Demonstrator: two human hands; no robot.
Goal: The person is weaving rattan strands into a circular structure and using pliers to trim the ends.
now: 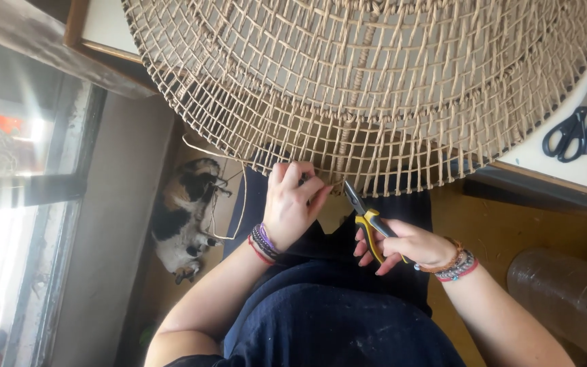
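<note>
Large woven basket (375, 75) overhangs the table's (579, 166) near edge. Left hand (292, 204) pinches a loose strand at the basket rim, fingers closed. Right hand (409, 245) is clamped around yellow-handled pliers (365, 217); tips apparently at the same strand. Scissors (568, 129) lie near the table's right edge. Cat (185, 217) on floor, left.

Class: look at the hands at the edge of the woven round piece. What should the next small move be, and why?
Probably close the pliers on the strand end. The right hand holds the yellow-handled pliers with the tip right at the rim of the woven round piece, while the left hand pinches the weave beside it, steadying that spot. Whether the tip already touches a strand is unclear.
</note>
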